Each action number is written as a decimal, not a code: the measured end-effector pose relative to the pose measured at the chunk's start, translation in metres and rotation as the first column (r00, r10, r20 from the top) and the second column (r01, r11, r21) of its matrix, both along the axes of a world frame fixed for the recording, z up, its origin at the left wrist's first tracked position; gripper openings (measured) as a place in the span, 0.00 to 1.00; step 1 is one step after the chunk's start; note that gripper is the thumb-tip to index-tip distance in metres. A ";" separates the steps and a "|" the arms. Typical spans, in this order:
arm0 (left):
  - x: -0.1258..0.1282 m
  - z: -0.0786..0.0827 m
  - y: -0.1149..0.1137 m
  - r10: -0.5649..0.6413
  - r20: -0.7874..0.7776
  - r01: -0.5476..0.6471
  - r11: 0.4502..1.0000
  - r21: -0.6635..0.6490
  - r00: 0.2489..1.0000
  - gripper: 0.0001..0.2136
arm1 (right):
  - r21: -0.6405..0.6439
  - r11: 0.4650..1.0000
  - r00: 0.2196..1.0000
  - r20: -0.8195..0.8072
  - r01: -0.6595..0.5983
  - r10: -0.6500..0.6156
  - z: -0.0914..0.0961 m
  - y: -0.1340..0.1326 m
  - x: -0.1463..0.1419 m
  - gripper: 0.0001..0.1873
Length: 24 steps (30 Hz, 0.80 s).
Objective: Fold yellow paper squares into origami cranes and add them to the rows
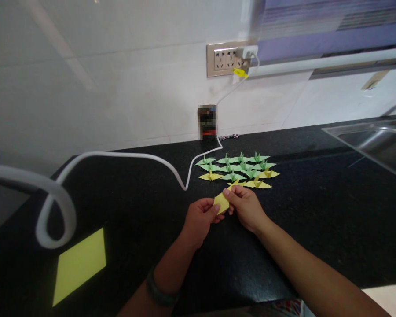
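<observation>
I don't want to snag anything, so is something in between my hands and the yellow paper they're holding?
Nothing visible: the left hand and right hand both pinch the yellow paper directly. The folded cranes lie beyond it, the white cable beyond and to the left.

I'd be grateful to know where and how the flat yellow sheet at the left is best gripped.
Probably by its right edge, from the right: the yellow sheet lies flat on the black counter, so that edge would likely need lifting before pinching. The left hand is on that side, while the white cable loops by the sheet's far left corner.
</observation>
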<state>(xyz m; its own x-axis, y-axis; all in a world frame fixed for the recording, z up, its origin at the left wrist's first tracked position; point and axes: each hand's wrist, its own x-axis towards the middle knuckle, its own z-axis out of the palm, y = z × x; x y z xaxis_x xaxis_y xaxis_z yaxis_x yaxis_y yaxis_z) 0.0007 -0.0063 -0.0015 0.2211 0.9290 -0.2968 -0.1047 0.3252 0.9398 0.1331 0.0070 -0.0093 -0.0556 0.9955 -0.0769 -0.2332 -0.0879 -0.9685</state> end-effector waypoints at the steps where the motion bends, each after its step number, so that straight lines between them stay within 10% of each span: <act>1: -0.001 0.000 0.000 0.002 -0.006 -0.001 1.000 0.022 1.000 0.11 | -0.007 1.000 1.000 -0.024 -0.005 0.005 0.000 0.000 0.000 0.14; 10: -0.012 0.006 0.008 0.005 -0.258 0.069 0.958 0.277 0.966 0.10 | -0.109 0.977 0.982 -0.068 -0.183 0.176 0.006 -0.002 0.007 0.15; 18: -0.021 0.005 0.011 0.244 -0.549 0.072 0.868 0.491 0.800 0.16 | -0.037 0.999 1.000 -0.019 -0.001 0.000 0.004 -0.004 0.004 0.12; 22: -0.024 0.005 0.014 0.251 -0.426 -0.079 0.921 0.382 0.869 0.19 | 0.284 0.942 0.948 0.207 0.178 -0.241 0.003 -0.004 0.010 0.07; 24: -0.022 0.006 0.015 0.104 -0.218 -0.051 0.970 0.236 0.970 0.22 | 0.522 0.850 0.873 0.384 0.064 -0.301 0.003 -0.005 0.013 0.05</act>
<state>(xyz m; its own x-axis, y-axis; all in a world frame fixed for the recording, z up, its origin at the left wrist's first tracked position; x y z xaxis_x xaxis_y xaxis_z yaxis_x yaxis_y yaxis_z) -0.0218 0.0084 0.0043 0.0973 0.9891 -0.1104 0.1040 0.1002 0.9895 0.1464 0.0023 -0.0064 0.0523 0.8964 0.4402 0.2593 0.4135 -0.8728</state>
